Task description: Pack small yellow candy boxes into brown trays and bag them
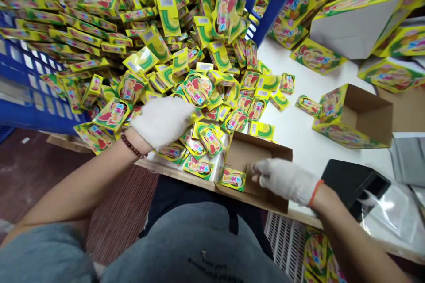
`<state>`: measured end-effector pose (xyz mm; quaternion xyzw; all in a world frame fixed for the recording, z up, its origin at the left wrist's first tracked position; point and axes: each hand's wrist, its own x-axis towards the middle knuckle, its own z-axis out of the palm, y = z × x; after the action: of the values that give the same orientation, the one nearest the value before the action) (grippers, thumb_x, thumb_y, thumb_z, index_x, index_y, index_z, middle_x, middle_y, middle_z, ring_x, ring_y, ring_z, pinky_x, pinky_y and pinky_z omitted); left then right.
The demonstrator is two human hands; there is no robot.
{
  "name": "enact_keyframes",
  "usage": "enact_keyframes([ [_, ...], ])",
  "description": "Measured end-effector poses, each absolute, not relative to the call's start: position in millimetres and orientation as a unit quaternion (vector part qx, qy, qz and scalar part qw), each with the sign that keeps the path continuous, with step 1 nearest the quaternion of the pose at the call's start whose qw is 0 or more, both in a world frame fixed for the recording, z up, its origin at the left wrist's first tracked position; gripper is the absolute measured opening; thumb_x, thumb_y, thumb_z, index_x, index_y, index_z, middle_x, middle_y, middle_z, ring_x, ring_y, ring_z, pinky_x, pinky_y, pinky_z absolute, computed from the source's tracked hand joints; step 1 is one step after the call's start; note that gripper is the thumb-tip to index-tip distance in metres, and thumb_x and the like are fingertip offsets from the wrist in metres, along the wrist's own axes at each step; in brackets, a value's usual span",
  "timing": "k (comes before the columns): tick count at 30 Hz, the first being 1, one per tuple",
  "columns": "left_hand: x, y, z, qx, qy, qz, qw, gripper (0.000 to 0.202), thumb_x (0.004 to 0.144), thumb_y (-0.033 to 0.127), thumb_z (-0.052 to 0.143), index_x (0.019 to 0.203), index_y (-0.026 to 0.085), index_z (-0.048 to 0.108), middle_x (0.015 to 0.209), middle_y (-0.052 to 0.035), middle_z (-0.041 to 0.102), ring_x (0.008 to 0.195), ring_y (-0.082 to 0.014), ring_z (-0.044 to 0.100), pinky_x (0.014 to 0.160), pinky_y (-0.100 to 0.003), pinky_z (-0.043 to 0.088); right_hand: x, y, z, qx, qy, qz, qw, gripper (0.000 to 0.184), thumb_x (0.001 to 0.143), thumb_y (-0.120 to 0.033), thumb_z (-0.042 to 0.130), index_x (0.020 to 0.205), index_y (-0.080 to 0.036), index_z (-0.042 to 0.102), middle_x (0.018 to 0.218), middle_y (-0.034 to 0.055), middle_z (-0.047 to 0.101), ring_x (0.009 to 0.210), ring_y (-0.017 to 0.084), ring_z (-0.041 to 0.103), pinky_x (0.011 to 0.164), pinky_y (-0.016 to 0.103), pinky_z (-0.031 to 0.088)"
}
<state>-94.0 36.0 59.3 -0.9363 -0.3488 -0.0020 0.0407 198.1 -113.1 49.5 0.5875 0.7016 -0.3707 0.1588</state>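
Note:
My left hand (164,121), in a white glove, lies over the near edge of a heap of small yellow-green candy boxes (199,88). Its fingertips touch boxes in the heap, but blur and the glove's back hide whether they grip one. An open cardboard carton (255,148) with a brown inside sits at the table's front edge. One small candy box (233,179) lies flat at the carton's left end. My right hand (282,179), also gloved, is over the carton's right part, fingers curled inward; what they hold, if anything, is not visible.
A blue plastic basket (282,0) lies tipped behind the heap, boxes spilling onto the white table (299,135). An open display carton (353,117), a black object (352,185) and clear plastic (395,212) are on the right. More printed cartons (345,31) stack at back right.

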Motion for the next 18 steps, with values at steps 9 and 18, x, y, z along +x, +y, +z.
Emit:
enact_keyframes([
  [9, -35, 17, 31, -0.991, -0.126, 0.032, 0.024, 0.03, 0.077, 0.021, 0.065, 0.107, 0.018, 0.064, 0.097, -0.0075, 0.069, 0.101, -0.0253, 0.059, 0.101, -0.045, 0.036, 195, -142, 24, 0.577, 0.679, -0.439, 0.116, 0.02, 0.09, -0.026, 0.046, 0.084, -0.02, 0.063, 0.083, 0.0048, 0.066, 0.072, 0.016, 0.055, 0.067, 0.027, 0.038],
  [18, -53, -6, 33, -0.955, -0.274, 0.033, -0.108, 0.028, 0.082, 0.017, 0.057, 0.108, 0.018, 0.065, 0.103, -0.0109, 0.068, 0.099, -0.0269, 0.063, 0.091, -0.043, 0.048, 200, -104, 25, 0.655, 0.672, -0.335, 0.088, 0.014, 0.085, -0.025, 0.052, 0.086, -0.022, 0.066, 0.083, 0.0061, 0.067, 0.071, 0.019, 0.056, 0.061, 0.03, 0.034],
])
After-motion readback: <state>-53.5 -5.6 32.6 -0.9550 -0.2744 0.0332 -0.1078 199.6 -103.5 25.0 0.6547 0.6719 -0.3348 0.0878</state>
